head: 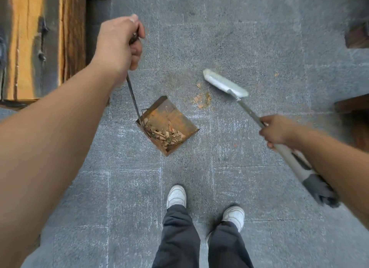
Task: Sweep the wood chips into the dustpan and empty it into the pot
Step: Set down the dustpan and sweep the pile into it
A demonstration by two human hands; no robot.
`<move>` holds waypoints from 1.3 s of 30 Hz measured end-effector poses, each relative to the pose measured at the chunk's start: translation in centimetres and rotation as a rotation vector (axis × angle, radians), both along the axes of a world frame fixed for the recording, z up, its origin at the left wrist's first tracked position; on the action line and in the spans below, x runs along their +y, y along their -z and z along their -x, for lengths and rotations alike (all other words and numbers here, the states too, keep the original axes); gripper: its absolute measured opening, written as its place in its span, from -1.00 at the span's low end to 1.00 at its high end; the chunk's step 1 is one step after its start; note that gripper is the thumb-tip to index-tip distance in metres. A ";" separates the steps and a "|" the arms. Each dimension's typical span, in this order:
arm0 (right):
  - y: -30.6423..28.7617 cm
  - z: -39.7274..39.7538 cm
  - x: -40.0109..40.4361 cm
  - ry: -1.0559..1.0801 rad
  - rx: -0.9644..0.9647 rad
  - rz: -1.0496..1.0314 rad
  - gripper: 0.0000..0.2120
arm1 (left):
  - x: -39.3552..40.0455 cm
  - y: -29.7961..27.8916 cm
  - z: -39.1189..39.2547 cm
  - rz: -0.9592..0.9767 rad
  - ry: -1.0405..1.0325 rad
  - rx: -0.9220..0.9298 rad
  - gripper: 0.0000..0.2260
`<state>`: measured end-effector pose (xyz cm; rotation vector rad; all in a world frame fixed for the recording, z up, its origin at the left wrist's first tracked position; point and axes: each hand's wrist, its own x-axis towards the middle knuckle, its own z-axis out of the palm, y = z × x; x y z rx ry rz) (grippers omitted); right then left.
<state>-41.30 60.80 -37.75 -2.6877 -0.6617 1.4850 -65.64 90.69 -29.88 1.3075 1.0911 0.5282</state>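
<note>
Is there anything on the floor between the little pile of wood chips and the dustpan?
Nothing visible. Only bare stone floor lies between the wood chips and the open edge of the dustpan. The broom head sits on the far side of the chips, so it can push them toward the pan.

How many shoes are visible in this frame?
2. One white shoe is on the paving below the dustpan, set further forward; the other white shoe is to its right, nearer the person. Both are partly covered by dark trouser legs.
</note>
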 end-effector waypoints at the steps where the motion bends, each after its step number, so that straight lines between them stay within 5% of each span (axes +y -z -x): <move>1: 0.5 1.2 -0.2 0.014 0.027 -0.003 -0.67 | 0.4 0.0 -0.5 -0.001 -0.042 0.021 -0.69; 8: -1.4 8.4 -2.5 -0.076 0.241 -0.035 -0.44 | 0.7 0.2 -3.7 0.011 -0.093 0.108 -0.68; 13: -5.3 10.0 -4.8 -0.028 0.416 -0.074 -0.51 | -1.0 0.6 -6.2 0.018 -0.080 0.119 -0.70; 25: -4.0 5.6 -3.1 -0.076 0.077 -0.064 -0.63 | -3.4 1.5 -5.2 -0.073 0.005 0.079 -0.71; 31: -3.6 11.9 -4.2 -0.141 0.278 -0.028 -0.41 | -4.4 0.9 -6.0 -0.154 0.086 0.084 -0.72; 39: -8.9 13.3 -9.4 -0.045 0.362 -0.165 -0.44 | -5.1 1.0 -2.9 -0.073 0.058 0.013 -0.72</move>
